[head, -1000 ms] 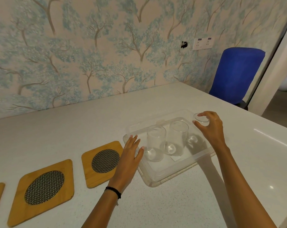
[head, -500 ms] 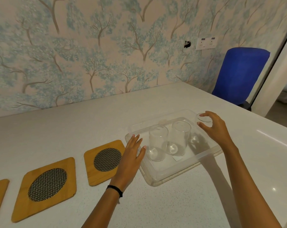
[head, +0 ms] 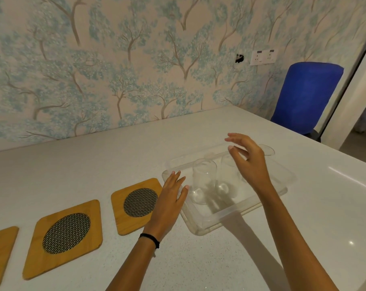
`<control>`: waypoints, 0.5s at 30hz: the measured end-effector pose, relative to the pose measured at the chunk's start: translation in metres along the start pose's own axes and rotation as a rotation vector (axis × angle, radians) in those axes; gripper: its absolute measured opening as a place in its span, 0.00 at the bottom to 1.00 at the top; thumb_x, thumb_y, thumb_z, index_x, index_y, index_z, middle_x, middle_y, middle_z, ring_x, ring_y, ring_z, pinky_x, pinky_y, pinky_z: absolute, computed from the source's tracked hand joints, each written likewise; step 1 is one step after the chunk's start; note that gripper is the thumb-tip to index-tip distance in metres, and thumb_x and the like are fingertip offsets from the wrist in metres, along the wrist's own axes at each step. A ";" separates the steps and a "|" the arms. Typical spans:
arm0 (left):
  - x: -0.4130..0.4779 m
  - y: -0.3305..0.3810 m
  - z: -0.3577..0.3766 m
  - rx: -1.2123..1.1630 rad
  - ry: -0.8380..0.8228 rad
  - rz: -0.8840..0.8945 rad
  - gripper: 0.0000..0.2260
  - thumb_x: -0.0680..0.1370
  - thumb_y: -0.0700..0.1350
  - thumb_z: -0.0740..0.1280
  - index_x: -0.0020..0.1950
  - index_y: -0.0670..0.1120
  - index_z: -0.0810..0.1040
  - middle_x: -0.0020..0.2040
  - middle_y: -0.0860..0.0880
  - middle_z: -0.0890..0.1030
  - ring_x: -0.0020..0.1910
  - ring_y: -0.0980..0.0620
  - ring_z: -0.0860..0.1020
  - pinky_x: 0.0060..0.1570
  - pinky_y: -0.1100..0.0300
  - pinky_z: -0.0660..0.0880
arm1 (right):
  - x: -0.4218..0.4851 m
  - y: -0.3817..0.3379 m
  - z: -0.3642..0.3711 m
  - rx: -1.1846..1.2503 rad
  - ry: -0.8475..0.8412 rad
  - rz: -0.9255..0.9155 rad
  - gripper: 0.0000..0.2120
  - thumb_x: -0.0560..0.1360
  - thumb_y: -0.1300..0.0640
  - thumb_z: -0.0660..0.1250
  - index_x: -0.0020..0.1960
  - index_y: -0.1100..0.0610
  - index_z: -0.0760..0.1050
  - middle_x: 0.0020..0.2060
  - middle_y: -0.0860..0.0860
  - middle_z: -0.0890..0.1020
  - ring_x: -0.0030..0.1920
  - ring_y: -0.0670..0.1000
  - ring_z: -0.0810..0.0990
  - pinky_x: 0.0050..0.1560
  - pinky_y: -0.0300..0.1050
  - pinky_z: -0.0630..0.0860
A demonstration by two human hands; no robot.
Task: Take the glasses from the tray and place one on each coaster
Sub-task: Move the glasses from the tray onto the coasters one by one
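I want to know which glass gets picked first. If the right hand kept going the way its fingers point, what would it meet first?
Probably the middle glass in the tray; the open right hand hovers over it, though depth is unclear.

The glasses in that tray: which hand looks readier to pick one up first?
Probably the right hand: it hovers open over the glasses in the tray, fingers curled as for a grip. The left hand lies flat at the tray's left edge, seemingly steadying it.

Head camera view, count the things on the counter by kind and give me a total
Glasses: 3
Wooden coasters: 3
Clear plastic tray: 1
Total: 7
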State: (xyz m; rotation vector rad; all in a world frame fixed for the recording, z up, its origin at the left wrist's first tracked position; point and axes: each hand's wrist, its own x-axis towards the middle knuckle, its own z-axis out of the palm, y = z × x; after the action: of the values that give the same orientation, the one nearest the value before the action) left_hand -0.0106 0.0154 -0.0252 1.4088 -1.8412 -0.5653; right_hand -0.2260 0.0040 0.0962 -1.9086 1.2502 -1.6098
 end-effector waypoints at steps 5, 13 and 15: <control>-0.001 -0.002 0.000 0.009 0.003 0.004 0.23 0.78 0.63 0.49 0.71 0.58 0.63 0.76 0.61 0.56 0.74 0.66 0.48 0.71 0.63 0.48 | -0.008 0.001 0.022 -0.088 -0.213 0.007 0.11 0.76 0.57 0.64 0.57 0.52 0.75 0.57 0.47 0.76 0.57 0.42 0.74 0.57 0.34 0.72; -0.004 0.002 -0.001 0.005 0.011 0.015 0.22 0.78 0.64 0.48 0.70 0.61 0.62 0.76 0.61 0.56 0.74 0.65 0.47 0.71 0.62 0.49 | -0.016 0.012 0.045 -0.250 -0.398 0.105 0.18 0.74 0.50 0.65 0.63 0.49 0.71 0.64 0.49 0.72 0.63 0.48 0.71 0.62 0.42 0.69; -0.003 0.004 -0.008 0.044 -0.012 0.024 0.22 0.78 0.63 0.49 0.70 0.60 0.62 0.76 0.59 0.56 0.75 0.63 0.48 0.70 0.62 0.49 | -0.016 0.012 0.046 -0.260 -0.410 0.124 0.19 0.74 0.48 0.66 0.64 0.49 0.70 0.64 0.49 0.72 0.63 0.49 0.71 0.62 0.44 0.70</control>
State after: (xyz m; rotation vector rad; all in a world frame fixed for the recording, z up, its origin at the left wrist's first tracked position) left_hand -0.0066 0.0200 -0.0188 1.4135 -1.8883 -0.5252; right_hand -0.1878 -0.0027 0.0638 -2.1250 1.4104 -0.9642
